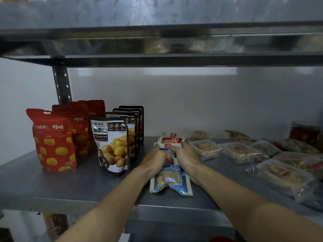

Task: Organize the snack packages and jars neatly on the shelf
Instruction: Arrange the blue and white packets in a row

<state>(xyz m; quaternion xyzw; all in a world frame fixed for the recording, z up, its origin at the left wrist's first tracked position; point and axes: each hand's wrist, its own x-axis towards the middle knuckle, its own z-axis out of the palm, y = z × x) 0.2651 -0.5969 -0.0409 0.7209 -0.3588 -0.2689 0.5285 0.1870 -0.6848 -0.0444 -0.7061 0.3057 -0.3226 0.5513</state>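
A red and white plastic peanut packet (172, 140) is gripped on both sides by the curled fingers of the left hand (156, 158) and the right hand (186, 157), in the middle of the grey metal shelf (70, 186). A blue and white packet (172, 181) is laid near the front edge.

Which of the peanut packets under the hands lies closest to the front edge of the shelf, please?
The blue packet, lying flat at the front; the red-labelled packet lies farther back.

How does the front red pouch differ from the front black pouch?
The red pouch is red with yellow chestnuts; the black pouch has a white panel. Red stands leftmost, black nearer the peanut packs. Both stand on their bases, each heading a row.
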